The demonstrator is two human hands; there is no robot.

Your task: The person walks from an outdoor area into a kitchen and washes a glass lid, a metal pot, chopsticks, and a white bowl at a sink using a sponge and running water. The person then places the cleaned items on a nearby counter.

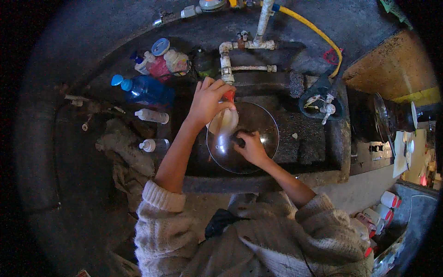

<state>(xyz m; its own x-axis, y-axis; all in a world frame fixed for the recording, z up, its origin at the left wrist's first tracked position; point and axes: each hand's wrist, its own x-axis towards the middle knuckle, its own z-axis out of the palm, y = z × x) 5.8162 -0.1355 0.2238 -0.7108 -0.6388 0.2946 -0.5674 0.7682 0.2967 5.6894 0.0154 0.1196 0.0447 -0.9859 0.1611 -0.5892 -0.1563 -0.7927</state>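
Note:
Before me a round glass lid [242, 159] with a pale rim is held over the dark sink. My right hand [251, 147] grips the lid's dark knob [241, 139] near the middle. Up at the faucet, where the white pipe comes down, my left hand [207, 102] has its fingers on a red part [229, 95] at the outlet. Just below those fingers is a whitish, rounded shape [225, 121], blurred, over the lid's upper left; whether it is water or an object I cannot tell.
Left of the sink stand a blue bottle [148, 90], two clear bottles [152, 116] and several containers [162, 64]. A dark green holder [320, 100] with utensils sits at the sink's right back corner. Farther right are pots [367, 114] on a stove. A grey cloth [128, 149] lies at the left.

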